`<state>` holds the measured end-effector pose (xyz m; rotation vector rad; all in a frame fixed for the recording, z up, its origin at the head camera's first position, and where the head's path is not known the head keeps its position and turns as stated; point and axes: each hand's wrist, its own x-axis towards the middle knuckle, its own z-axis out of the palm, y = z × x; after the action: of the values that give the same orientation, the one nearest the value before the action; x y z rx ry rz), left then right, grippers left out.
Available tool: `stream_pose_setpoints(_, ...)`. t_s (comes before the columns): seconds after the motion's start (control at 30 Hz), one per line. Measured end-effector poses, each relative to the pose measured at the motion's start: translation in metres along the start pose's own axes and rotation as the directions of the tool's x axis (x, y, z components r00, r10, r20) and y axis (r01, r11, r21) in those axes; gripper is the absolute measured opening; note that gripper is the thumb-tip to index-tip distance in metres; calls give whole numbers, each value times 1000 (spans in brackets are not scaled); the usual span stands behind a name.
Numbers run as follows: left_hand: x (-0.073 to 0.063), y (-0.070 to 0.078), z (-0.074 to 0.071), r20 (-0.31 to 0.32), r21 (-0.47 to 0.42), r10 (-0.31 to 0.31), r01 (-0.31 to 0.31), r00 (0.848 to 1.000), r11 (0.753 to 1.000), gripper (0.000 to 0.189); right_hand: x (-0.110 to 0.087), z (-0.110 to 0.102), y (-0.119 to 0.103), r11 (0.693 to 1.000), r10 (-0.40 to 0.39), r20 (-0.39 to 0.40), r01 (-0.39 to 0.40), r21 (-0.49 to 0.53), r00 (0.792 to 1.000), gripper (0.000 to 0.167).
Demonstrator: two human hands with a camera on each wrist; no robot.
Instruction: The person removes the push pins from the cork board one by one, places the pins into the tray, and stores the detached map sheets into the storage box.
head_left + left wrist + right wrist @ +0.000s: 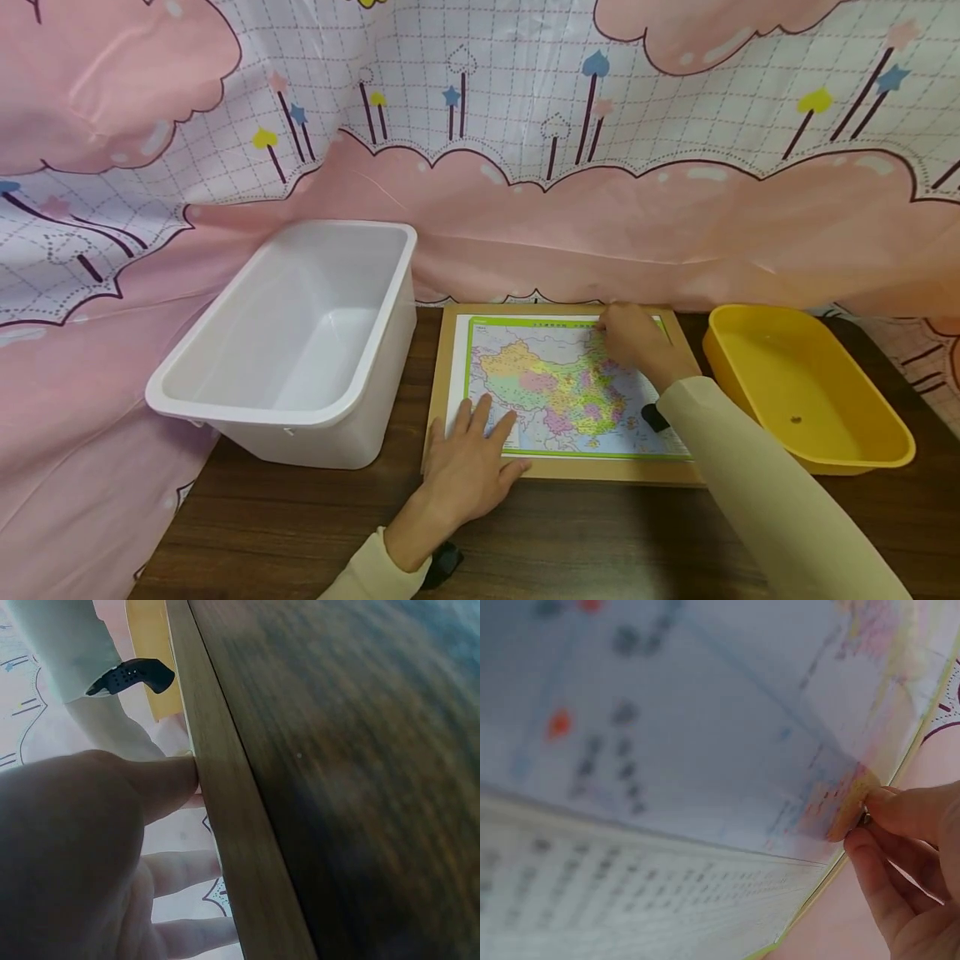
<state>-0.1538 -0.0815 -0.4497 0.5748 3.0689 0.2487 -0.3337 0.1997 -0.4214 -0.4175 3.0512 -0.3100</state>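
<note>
A map puzzle board (437, 400) with a wooden-coloured border lies on the dark table, showing a many-coloured map (555, 379). My left hand (467, 462) rests with spread, straight fingers on its lower left corner, the thumb along the front border. At the upper right of the map, my right hand (637, 337) pinches a small orange-yellow map piece (849, 811) between thumb and fingers. In the right wrist view that piece stands tilted at the map surface. The head view hides it behind the hand.
A deep white bin (386, 325) stands left of the board. To the right is a shallow yellow tray (810, 375) with a small dark spot inside, close beside my right forearm. A patterned pink cloth (525, 225) hangs behind the dark wooden table (585, 533).
</note>
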Motion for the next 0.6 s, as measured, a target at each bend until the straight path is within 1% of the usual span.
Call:
stream_pose_setpoints(0.13,0,0,0,-3,4,4,-4,1000,1000,65,4,-1,-1,999,32,-6,-32,-15,999,32)
stream_pose_setpoints(0.33,0,1,-2,-8,7,6,-6,1000,1000,65,8,-2,-1,996,54,-22,-55,-66,998,26)
stream_pose_setpoints(0.47,0,1,-2,1,-2,1,-1,1000,1000,65,10,-1,-1,992,50,-33,-54,-113,998,24)
stream_pose_setpoints(0.6,0,1,-2,3,-4,0,1,1000,1000,65,10,2,-3,983,13,-55,-23,-180,998,21)
